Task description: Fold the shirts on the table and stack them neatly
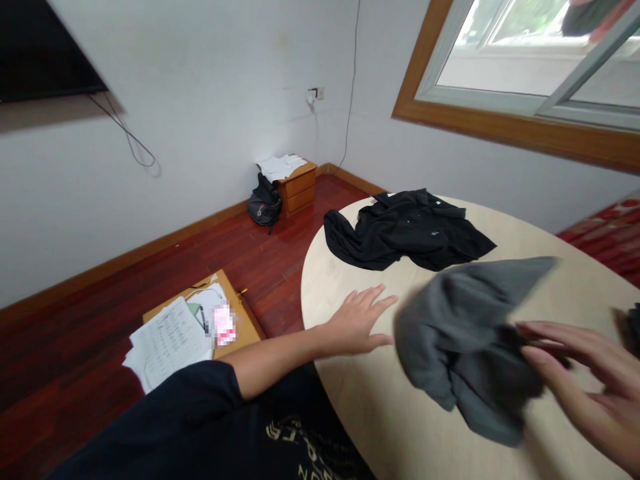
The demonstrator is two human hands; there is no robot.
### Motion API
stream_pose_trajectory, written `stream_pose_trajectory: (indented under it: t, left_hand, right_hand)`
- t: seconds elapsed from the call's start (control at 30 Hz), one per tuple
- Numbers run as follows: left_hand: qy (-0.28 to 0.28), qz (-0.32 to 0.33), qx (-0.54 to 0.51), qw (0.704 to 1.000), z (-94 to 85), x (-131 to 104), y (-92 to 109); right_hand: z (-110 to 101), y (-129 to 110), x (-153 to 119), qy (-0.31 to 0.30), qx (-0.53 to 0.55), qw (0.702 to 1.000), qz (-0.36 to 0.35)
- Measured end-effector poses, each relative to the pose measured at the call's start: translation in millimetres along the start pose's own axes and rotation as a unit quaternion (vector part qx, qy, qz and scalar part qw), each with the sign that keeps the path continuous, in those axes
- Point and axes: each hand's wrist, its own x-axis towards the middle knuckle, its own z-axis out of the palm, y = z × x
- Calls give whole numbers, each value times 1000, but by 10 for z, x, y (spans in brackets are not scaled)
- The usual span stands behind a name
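Observation:
A crumpled grey cloth point(470, 333), blurred by motion, hangs above the round pale table point(565, 280). My right hand point(585, 380) pinches its right side between thumb and fingers. To the left of the cloth, my left hand point(363, 320) is spread over the table's near left part and holds nothing; its fingertips are close to the cloth. Farther back on the table lies a rumpled black garment point(415, 230), apart from both hands, with one sleeve-like part curling out to the left.
A low wooden table with papers point(173, 340) stands at the lower left. A small drawer cabinet point(300, 190) and a black bag point(265, 203) are by the far wall. Part of a dark object point(634, 327) shows at the right edge. A window point(525, 60) is above.

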Motion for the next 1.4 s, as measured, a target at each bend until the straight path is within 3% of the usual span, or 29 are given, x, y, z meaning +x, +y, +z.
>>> stream_pose_trajectory:
  t: [0.1, 0.13, 0.2, 0.3, 0.43, 0.57, 0.7, 0.83, 1.07, 1.27, 1.4]
  left_hand:
    - [-5, 38, -21, 999, 9, 405, 295]
    - [-13, 39, -13, 999, 38, 553, 374]
    - [-39, 43, 17, 998, 127, 824, 485]
    - [-62, 62, 77, 993, 306, 1058, 546]
    - [9, 87, 130, 988, 531, 988, 509]
    - [74, 107, 143, 981, 647, 817, 466]
    - [65, 122, 161, 977, 618, 870, 452]
    - [46, 167, 155, 972, 537, 1136, 368]
    - [15, 197, 7, 980, 493, 1580, 98]
    - [40, 188, -233, 953, 448, 1602, -101]
    - [57, 157, -325, 931, 406, 1535, -128]
  right_hand:
    - [340, -471, 204, -54, 33, 998, -18]
    - [411, -537, 222, -32, 35, 999, -6]
    - [509, -500, 183, -23, 32, 999, 18]
    - [628, -189, 30, -40, 43, 997, 42]
    - [787, 136, -79, -89, 54, 994, 15]
    - [861, 190, -55, -100, 35, 994, -27]
    - [899, 215, -46, -79, 20, 996, -45]
    - [992, 286, -27, -59, -19, 996, -60]
    - [1146, 162, 111, -6, -56, 997, 44]
    - [1040, 69, 213, -16, 55, 996, 65]
    - [975, 19, 203, -16, 91, 994, 59]
